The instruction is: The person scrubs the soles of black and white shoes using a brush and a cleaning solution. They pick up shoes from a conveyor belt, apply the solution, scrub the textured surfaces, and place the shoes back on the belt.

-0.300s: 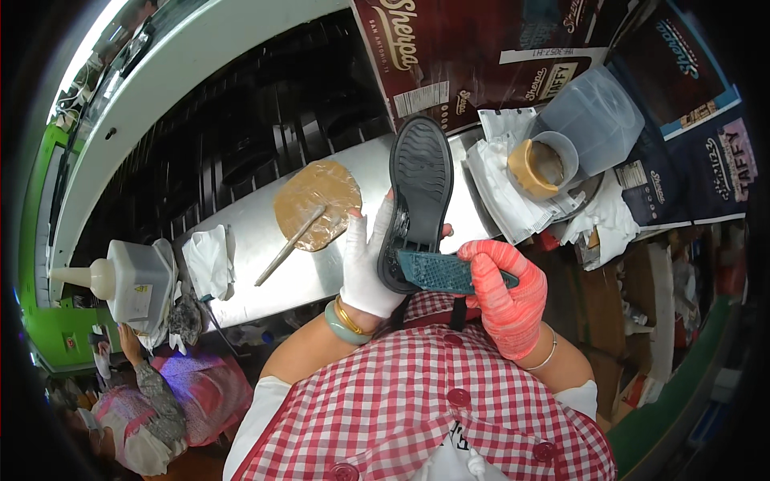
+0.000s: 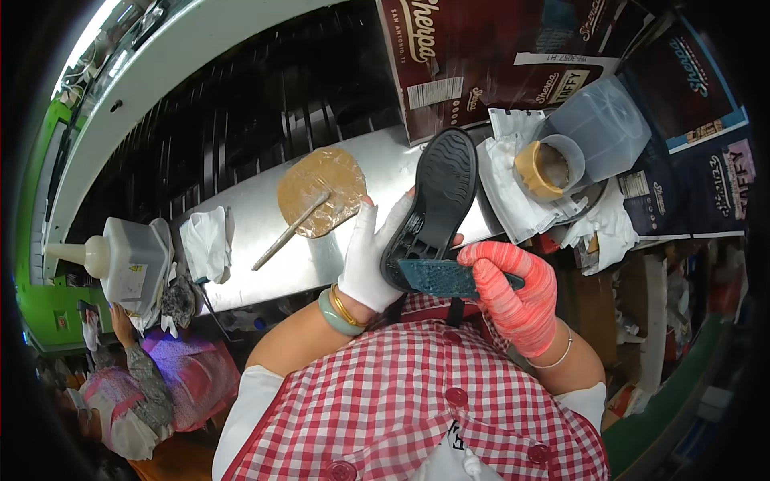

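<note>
A black shoe sole [image 2: 447, 176] is tilted upright in front of me, its ridged tread facing me. My left hand [image 2: 369, 268], in a white glove with bare fingertips, grips it from the left and behind; some fingers are hidden by the sole. In my right hand [image 2: 513, 293], gloved in pink-red knit, a flat, dark teal, textured strip [image 2: 437, 277] is pinched between thumb and fingers. The strip lies across the lower, heel end of the sole; whether it touches there I cannot tell.
On the metal worktop [image 2: 249, 196] a stick [image 2: 290, 230] rests on a round tan pad [image 2: 337, 180]. A spouted bottle [image 2: 132, 264] stands left; a cup [image 2: 553, 168] and clear plastic container [image 2: 605, 128] stand right. Printed boxes [image 2: 461, 48] line the back. Another person [image 2: 152, 393] works at lower left.
The sole has shifted a little to the right in view and leans further right at its top. My right hand and the strip have moved slightly right with it.
</note>
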`<state>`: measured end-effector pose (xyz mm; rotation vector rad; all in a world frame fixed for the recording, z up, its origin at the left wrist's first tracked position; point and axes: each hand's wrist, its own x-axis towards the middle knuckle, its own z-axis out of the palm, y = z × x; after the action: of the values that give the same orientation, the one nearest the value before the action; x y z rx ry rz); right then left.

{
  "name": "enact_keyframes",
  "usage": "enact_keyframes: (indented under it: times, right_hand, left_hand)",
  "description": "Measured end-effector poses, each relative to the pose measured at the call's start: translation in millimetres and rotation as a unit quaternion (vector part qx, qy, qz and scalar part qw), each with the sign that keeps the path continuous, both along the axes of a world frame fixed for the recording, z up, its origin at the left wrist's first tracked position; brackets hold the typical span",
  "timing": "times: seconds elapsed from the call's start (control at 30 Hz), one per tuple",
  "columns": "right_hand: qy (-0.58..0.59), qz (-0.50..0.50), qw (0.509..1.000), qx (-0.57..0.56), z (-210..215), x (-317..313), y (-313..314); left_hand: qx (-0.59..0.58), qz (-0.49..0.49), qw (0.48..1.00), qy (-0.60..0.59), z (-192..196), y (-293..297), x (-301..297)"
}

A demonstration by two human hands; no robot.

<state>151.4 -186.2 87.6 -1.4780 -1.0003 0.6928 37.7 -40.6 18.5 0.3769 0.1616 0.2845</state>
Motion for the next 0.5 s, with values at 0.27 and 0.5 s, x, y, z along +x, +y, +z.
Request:
enact_keyframes:
  times: [0.27, 0.5]
  right_hand:
    - [0.151, 0.107, 0.962, -0.199, 47.0, 18.3, 22.4]
    - [0.136, 0.178, 0.933, -0.283, 63.0, 18.8, 46.0]
  left_hand:
    - [0.072, -0.118, 0.986, 0.093, 10.6, 5.7, -11.1]
    - [0.033, -0.228, 0.963, 0.139, 7.4, 14.1, -14.0]
